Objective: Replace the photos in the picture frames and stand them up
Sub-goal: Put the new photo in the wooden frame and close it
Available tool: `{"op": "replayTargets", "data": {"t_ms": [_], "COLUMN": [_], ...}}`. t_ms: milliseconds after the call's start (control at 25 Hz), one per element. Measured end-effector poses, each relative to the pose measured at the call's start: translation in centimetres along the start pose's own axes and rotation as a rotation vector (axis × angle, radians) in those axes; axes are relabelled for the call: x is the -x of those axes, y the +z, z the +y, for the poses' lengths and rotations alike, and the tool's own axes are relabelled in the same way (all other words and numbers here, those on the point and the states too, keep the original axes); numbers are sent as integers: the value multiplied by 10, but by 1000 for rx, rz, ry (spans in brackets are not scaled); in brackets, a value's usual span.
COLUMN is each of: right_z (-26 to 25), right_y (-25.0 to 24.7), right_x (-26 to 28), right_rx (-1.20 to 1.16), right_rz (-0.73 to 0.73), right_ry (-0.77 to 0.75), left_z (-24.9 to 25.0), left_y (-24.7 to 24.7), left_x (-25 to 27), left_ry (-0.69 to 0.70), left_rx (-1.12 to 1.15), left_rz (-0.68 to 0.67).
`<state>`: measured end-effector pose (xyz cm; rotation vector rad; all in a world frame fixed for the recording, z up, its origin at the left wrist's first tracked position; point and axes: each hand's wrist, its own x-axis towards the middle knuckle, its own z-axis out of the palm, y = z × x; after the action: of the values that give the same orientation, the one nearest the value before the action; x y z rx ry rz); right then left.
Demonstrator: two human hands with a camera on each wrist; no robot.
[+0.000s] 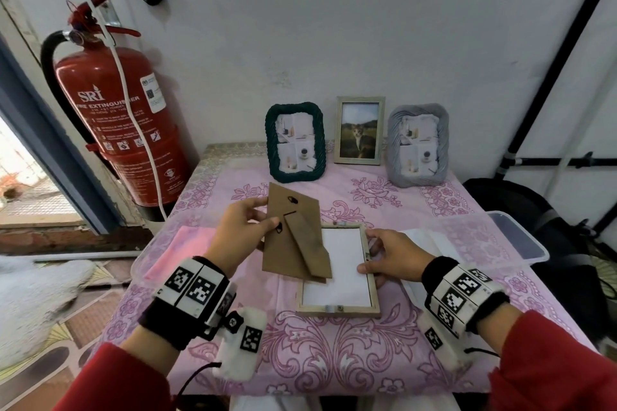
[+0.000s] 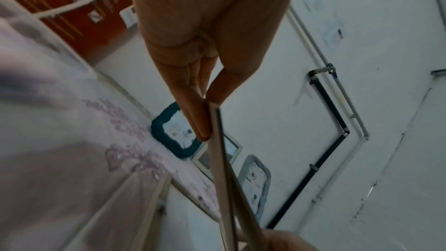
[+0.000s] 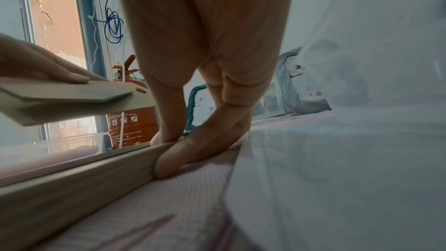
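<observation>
A light wooden picture frame [image 1: 337, 309] lies face down on the pink tablecloth, and the white back of a photo [image 1: 340, 264] shows inside it. My left hand [image 1: 245, 220] pinches the brown backing board [image 1: 293, 237] with its folded stand, lifted and tilted over the frame's left side; the left wrist view shows the backing board [image 2: 218, 150] edge-on between thumb and fingers. My right hand [image 1: 387, 257] holds the frame's right rail, thumb on top, fingers [image 3: 193, 152] against the rail's outer side of the frame [image 3: 96, 169]. Three frames stand at the back: dark green [image 1: 295, 142], wooden with a cat photo [image 1: 360, 130], grey [image 1: 418, 144].
A red fire extinguisher [image 1: 123, 117] hangs on the wall left of the table [image 1: 334, 360]. Clear plastic bins sit at the left [image 1: 167, 250] and right [image 1: 507, 240] of the flat frame. A dark bag [image 1: 521, 207] lies beyond the table's right edge.
</observation>
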<state>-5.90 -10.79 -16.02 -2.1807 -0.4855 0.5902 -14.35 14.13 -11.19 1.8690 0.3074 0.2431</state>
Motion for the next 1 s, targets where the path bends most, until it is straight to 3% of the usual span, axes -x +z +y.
{"op": "replayTargets", "data": {"t_ms": [120, 360, 760, 1000], "right_z": [-2, -1, 1, -3], "right_y": [1, 2, 5, 5], "right_x": [1, 0, -3, 0], "right_rx": [-16, -112, -106, -45], "right_rz": [-22, -22, -33, -32], "right_ry": [-9, -13, -68, -103], "left_z": [-13, -35, -50, -50], "left_y": [16, 40, 55, 54], "left_x": [3, 1, -3, -4], "left_ry": [-67, -139, 6, -2], "left_rx": [16, 10, -397, -463], "left_rz": [-100, -140, -125, -153]}}
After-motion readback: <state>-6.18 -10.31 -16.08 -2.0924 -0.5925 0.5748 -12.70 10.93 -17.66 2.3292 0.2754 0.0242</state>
